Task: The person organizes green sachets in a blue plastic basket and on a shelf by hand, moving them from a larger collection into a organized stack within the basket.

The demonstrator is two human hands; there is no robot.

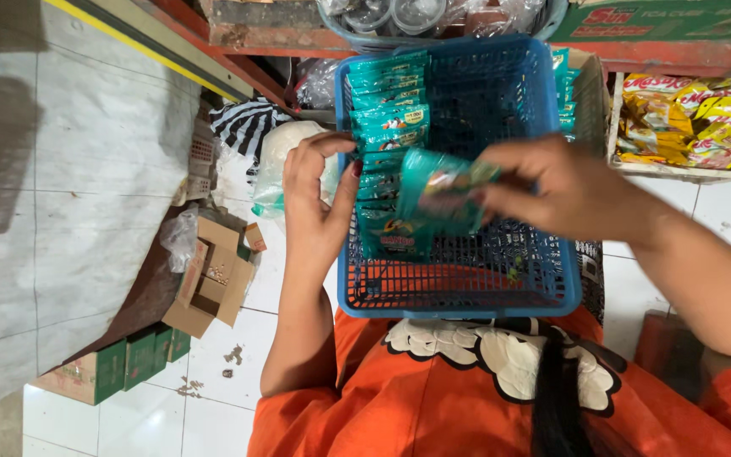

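A blue plastic basket (543,292) rests on my lap, over my orange clothing. A row of teal sachets (389,110) stands along its left side. My left hand (315,203) grips the basket's left rim, thumb pressed against the sachet row. My right hand (552,190) holds a small bunch of teal sachets (437,199), blurred, just above the basket's middle, next to the row.
An open brown carton (213,275) and green boxes (129,360) lie on the tiled floor at left. A box of yellow-and-red sachets (704,123) sits at upper right. A red shelf frame (264,34) and plastic bags (277,152) lie beyond the basket.
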